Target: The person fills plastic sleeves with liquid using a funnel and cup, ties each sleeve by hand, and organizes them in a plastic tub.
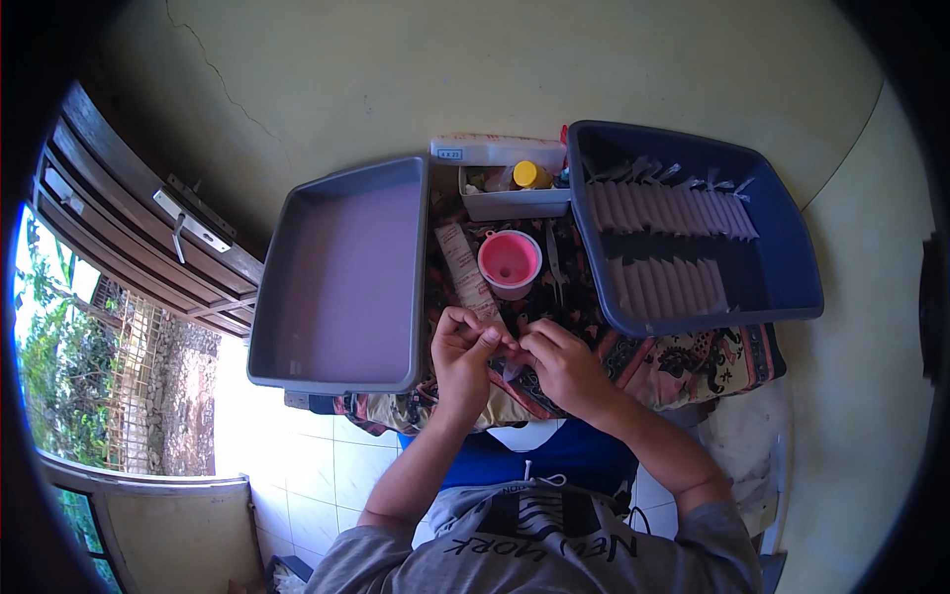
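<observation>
Both hands meet over the patterned cloth, close to the table's front edge. My left hand (463, 358) has its fingers bent in a pinch, touching the fingertips of my right hand (562, 364), which is closed too. A small piece of clear plastic (513, 370) shows between and below the fingertips; its upper part is hidden by them. Just beyond the hands stands a white cup with a pink funnel (510, 259) in it. A printed plastic strip (465, 267) lies left of the cup, and scissors (556, 262) lie to its right.
A grey tray of pinkish liquid (361, 277) stands at left. The blue-grey tray (782, 247) at right holds two rows of filled plastic packets (673, 210). A small box (515, 205) with a yellow-capped bottle (529, 175) and a plastic roll (495, 150) are at the back.
</observation>
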A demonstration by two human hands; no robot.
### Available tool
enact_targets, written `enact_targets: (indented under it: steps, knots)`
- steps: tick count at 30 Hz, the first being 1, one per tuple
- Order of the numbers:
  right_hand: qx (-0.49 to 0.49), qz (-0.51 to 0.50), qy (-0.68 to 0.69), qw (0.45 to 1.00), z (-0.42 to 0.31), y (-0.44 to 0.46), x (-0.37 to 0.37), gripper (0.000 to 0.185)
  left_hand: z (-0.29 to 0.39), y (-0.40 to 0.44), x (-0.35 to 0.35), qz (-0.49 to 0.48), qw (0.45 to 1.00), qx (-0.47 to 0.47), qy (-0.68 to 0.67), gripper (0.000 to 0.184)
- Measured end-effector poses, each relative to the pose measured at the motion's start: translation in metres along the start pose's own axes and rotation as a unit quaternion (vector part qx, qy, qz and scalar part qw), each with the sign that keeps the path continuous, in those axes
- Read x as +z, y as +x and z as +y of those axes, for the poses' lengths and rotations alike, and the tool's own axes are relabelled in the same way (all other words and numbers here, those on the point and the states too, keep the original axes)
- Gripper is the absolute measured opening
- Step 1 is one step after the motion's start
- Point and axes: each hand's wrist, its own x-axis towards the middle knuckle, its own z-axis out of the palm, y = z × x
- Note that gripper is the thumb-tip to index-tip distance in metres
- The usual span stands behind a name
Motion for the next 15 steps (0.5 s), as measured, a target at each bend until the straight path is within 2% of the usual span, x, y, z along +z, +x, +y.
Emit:
enact_targets:
  steps: [1, 8, 10, 15]
  knots:
    - [-0.028, -0.026, -0.014, 0.999, 0.0, 0.002, -0.002, 0.014, 0.003, 0.002, -0.001, 0.0, 1.0, 0.001, 0.0, 0.021]
    - [-0.134, -0.044, -0.058, 0.988, 0.012, 0.006, -0.015, 0.01, 0.004, 0.008, -0.003, 0.0, 0.997, -0.022, -0.073, 0.024]
    - [-0.054, -0.022, 0.033, 0.998, 0.012, 0.006, -0.015, 0.014, 0.002, 0.007, 0.0, 0.005, 0.998, -0.047, -0.046, 0.023]
    - [0.0, 0.06, 0.124, 0.99, 0.018, 0.006, 0.006, 0.018, 0.004, 0.01, 0.006, -0.005, 0.999, -0.032, -0.036, 0.021]
